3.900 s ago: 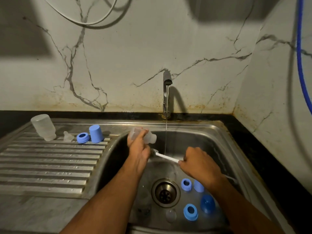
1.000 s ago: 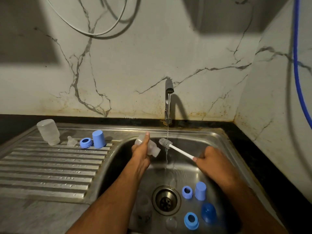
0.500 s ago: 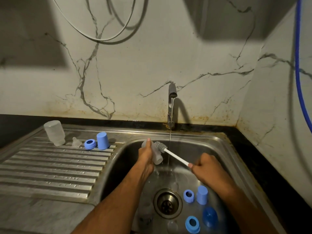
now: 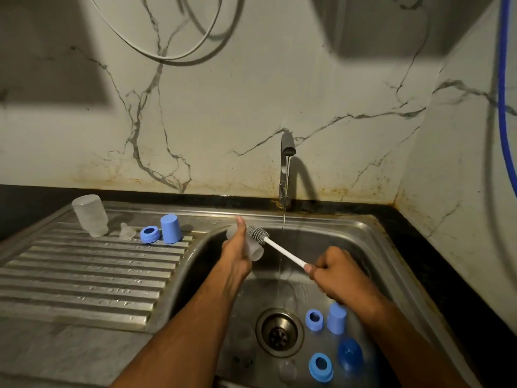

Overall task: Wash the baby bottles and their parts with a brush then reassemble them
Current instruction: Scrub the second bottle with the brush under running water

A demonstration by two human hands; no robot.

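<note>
My left hand [image 4: 237, 252] grips a clear baby bottle [image 4: 255, 251] over the sink basin [image 4: 372, 247], its mouth turned down and right. My right hand [image 4: 340, 273] holds the white handle of a bottle brush [image 4: 282, 250]; its grey bristle head [image 4: 258, 233] lies against the outside of the bottle. A thin stream runs from the tap [image 4: 286, 169] just right of the brush. In the basin lie blue rings [image 4: 314, 319] [image 4: 320, 366], a blue cap [image 4: 336, 317], a darker blue cap [image 4: 349, 354] and a clear teat [image 4: 288, 369].
On the ribbed drainboard [image 4: 84, 278] stand an upturned clear bottle [image 4: 90, 215], a clear teat [image 4: 127, 231], a blue ring [image 4: 150, 234] and a blue cap [image 4: 170, 228]. The drain [image 4: 279, 333] sits mid-basin. A white cable and a blue hose [image 4: 505, 107] hang by the walls.
The brush, earlier under the stream and apart from the bottle, has moved left until its head lies on the bottle's side. The bottle has risen slightly toward the basin's back left corner.
</note>
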